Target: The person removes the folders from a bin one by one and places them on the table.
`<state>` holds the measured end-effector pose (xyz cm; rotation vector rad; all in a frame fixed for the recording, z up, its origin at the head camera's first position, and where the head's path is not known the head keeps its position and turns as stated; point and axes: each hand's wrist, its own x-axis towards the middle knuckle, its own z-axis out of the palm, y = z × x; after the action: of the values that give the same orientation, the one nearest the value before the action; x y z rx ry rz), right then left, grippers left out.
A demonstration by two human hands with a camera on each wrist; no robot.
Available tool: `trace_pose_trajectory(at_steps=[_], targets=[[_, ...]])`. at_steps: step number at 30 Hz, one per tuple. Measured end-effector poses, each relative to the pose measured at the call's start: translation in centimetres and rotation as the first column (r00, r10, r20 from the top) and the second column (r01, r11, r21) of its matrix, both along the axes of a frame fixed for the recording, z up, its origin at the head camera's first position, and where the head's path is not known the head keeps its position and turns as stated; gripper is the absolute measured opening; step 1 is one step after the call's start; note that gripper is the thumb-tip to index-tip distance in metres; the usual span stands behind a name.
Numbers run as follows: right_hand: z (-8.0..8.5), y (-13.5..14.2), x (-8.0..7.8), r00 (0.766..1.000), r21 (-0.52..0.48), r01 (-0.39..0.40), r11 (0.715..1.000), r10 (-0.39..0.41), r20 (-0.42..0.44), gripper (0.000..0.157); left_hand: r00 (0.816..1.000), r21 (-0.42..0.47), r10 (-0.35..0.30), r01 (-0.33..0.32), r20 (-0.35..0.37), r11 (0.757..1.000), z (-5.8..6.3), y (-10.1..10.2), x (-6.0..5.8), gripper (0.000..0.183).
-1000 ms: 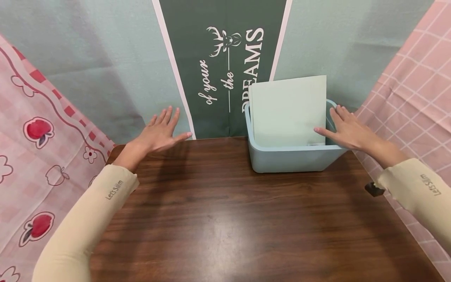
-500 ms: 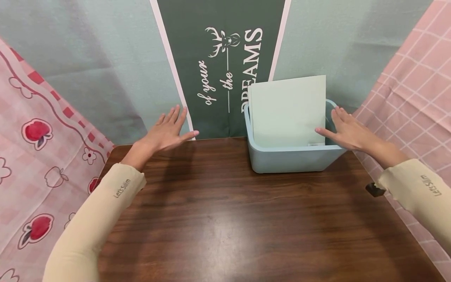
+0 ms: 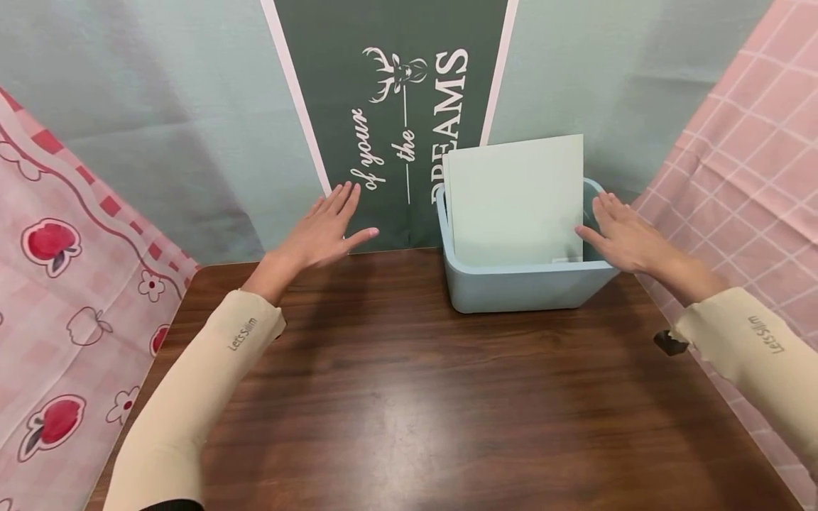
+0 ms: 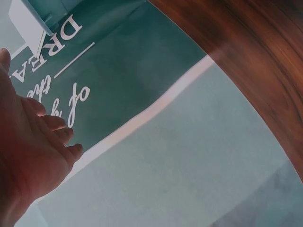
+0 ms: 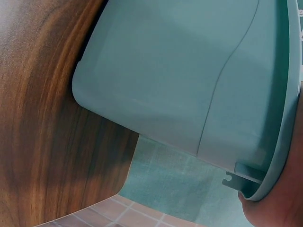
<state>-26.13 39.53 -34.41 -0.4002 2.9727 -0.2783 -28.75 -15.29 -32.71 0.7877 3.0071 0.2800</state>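
Note:
A pale blue plastic bin stands at the back right of the table, with flat pale panels leaning upright inside it. My right hand is at the bin's right rim, fingers extended and thumb reaching over the opening. In the right wrist view the bin's side fills most of the picture; only a bit of the hand shows, by the rim. My left hand hovers left of the bin near the table's back edge, its fingers extended and holding nothing. In the left wrist view, that hand is before the backdrop.
A brown wood-grain table spreads below. Behind it hangs a grey-green backdrop with a dark lettered panel. Pink cloths close off the left side and right side. A small black piece is at the right sleeve.
My left hand has moved rightward, closer to the bin. The right hand stays at the bin's rim. The whole view has shifted slightly; the bin and panels keep their place on the table.

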Motion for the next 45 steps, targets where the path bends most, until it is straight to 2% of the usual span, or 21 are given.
trace_pose_trajectory(at_steps=[9,16,22,32,38,45], targets=[[-0.1,0.1,0.0,1.000,-0.005,-0.009,1.000,0.009,-0.020,0.085,0.998,0.078,-0.049,0.051,-0.027,0.996,-0.3,2.1,-0.8,0.093],[-0.1,0.0,0.3,1.000,-0.019,0.002,1.000,-0.002,-0.009,0.083,0.996,0.163,-0.083,0.087,-0.031,0.983,-0.3,3.9,-1.1,0.091],[0.0,0.0,0.4,1.000,-0.021,0.009,1.000,-0.009,-0.005,0.083,0.995,0.216,-0.094,0.100,-0.038,0.971,-0.6,5.8,-1.9,0.089],[0.0,-0.2,0.4,1.000,-0.002,0.014,1.000,-0.014,-0.016,0.082,0.992,0.232,-0.120,0.127,-0.045,0.964,-0.9,8.4,-2.8,0.090],[0.1,-0.3,0.3,0.999,0.015,0.020,1.000,-0.020,-0.027,0.082,0.989,0.208,-0.134,0.144,-0.059,0.968,-0.5,9.9,-3.5,0.089],[0.1,-0.4,0.6,1.000,-0.010,0.025,1.000,-0.025,-0.013,0.082,0.989,0.204,-0.139,0.146,-0.049,0.968,-0.2,11.3,-4.5,0.091]])
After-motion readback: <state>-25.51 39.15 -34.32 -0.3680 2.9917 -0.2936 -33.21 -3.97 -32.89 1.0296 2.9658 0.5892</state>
